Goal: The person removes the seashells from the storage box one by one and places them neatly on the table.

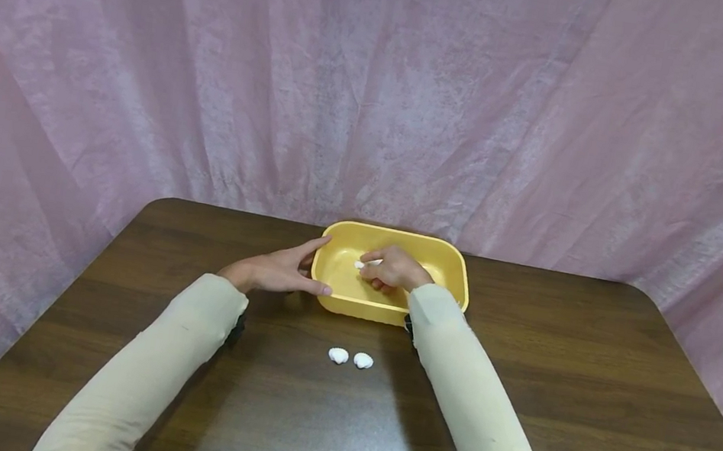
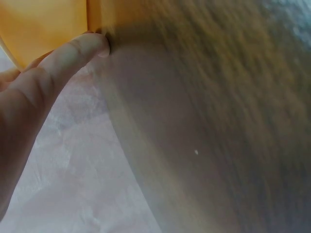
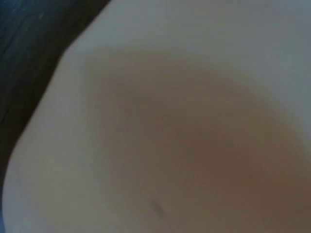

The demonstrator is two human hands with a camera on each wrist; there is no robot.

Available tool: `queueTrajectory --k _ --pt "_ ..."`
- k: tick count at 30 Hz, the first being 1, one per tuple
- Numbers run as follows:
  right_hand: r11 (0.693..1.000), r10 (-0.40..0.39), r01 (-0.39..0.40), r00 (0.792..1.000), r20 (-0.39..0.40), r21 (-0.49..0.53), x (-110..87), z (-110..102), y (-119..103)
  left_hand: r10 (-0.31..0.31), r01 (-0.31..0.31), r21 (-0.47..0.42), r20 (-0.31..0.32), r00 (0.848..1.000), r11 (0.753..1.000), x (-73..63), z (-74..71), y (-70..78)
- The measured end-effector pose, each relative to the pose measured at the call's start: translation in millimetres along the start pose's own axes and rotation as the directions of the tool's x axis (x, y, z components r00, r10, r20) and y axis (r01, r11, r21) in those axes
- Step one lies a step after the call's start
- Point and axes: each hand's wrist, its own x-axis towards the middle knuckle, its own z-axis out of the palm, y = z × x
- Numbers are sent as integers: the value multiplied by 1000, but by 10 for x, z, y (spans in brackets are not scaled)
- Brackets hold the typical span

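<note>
In the head view a yellow plastic tub [image 1: 343, 304] stands near the far edge of the table. My left hand [image 1: 279, 269] touches its left end with fingers spread and fairly straight, thumb at the near corner and a fingertip at the far rim. The left wrist view shows a finger [image 2: 73, 56] against the tub's outer wall. Inside the tub my right hand [image 1: 397, 267] pinches a white seashell [image 1: 359, 264] between thumb and index finger, partly hidden by them. Two white ribbed seashells, a left one [image 1: 338, 356] and a right one [image 1: 363, 361], lie in front of the tub.
The dark wooden table [image 1: 562, 377] extends to both sides of the tub. Right behind it hangs a pink curtain [image 1: 380, 89]. Pale sleeves cover both forearms. A blurred pale surface fills most of the right wrist view.
</note>
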Motion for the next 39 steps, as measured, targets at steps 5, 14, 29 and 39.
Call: queueTrajectory --k 5,14,29,39 --pt "1000 5 -6 1000 -26 -26 -11 4 5 13 -13 -5 5 1000 1000 9 3 17" --pt "1000 3 -3 999 -50 9 -68 54 0 13 -12 -11 12 1000 1000 12 4 24" --pt "985 -49 44 998 -30 -164 -170 7 21 36 -35 -28 11 999 999 22 19 11" --pt "997 -61 60 998 -12 -50 -237 -49 48 9 -9 -3 -9 1000 1000 25 5 -25"
